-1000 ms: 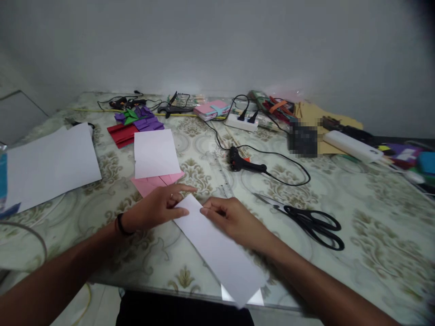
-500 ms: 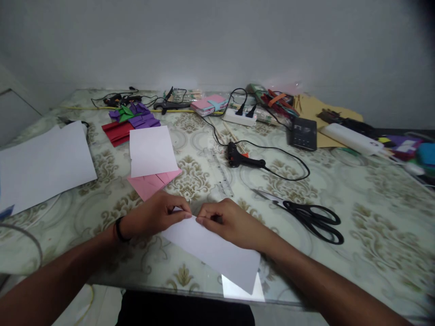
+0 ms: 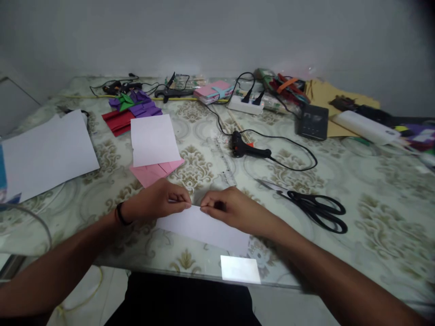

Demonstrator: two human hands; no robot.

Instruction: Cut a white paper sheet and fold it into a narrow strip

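The strip of white paper (image 3: 207, 231) lies on the near side of the patterned table (image 3: 384, 226), below both hands, with its far edge running up into the fingertips. The left hand (image 3: 158, 201) pinches that edge: the tip of the thumb (image 3: 178, 207) presses on it near the top, the index finger is bent down to meet the thumb, and the other fingers are curled in. The right hand (image 3: 234, 209) grips the same edge just beside it, thumb and bent forefinger closed together, with a narrow gap between the two sets of fingertips. From there the paper spreads towards the person, one end showing below the left hand, the other reaching out under the right hand towards the wrist. Whether the paper rests flat or is slightly raised, I cannot tell. The scissors (image 3: 306, 203) lie to the right of the right hand, well apart from the fingers. Beyond the left hand, a white sheet (image 3: 154, 140) overlaps a piece of pink paper (image 3: 154, 172)
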